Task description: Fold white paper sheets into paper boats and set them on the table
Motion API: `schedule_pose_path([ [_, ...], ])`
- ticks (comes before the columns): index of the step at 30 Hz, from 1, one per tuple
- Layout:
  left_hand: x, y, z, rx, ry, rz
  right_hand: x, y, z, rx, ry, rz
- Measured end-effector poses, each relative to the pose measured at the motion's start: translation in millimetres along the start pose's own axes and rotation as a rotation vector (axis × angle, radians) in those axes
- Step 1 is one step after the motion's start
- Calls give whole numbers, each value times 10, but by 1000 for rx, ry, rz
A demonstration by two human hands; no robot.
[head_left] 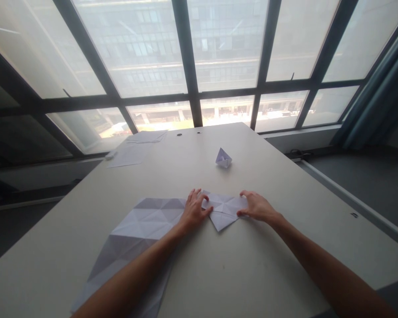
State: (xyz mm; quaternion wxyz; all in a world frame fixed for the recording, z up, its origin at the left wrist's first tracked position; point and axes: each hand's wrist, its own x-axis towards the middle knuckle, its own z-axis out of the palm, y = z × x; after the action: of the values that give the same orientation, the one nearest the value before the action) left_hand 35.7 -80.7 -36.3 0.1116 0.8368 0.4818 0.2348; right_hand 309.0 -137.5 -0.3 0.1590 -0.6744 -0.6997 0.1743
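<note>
Head feed, observed remotely. I take the folded sheet as my landmark; it lies on the white tabletop, creases meeting near its middle, one pointed flap toward the wearer.

Left hand: at the landmark's left end, fingers bent, thumb and index fingertip on the paper. Right hand: at its right end, thumb by the near edge, fingertips by the far edge, a gap between them. I cannot tell whether either actually pinches the paper or only steadies it.

To the left of the landmark I note a large creased sheet, marked by a grid of folds; the left forearm crosses above it. Directly beyond the landmark, well apart from it, a small folded paper piece stands with a peak upward. Far left beyond the landmark I record loose sheets. Behind everything, windows; far right of the landmark, a blue-grey curtain.
</note>
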Motion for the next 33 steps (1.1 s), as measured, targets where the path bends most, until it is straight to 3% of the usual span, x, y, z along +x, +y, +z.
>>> schedule_pose_path([
  [5,4,-38,19,4,17,21,-63,-42,-63,45,-47,50],
  [13,17,-23,-42,-63,23,24,38,9,19,370,64,-47],
  [17,7,52,-129,-194,75,4,105,51,60,607,65,-97],
  [23,8,162,-232,-371,300,1,156,14,27,899,112,-87],
  [30,46,88,-170,-695,241,-125,175,22,1,1021,234,-66],
  [33,48,119,-184,-805,280,-103,178,15,0,1046,303,-86],
])
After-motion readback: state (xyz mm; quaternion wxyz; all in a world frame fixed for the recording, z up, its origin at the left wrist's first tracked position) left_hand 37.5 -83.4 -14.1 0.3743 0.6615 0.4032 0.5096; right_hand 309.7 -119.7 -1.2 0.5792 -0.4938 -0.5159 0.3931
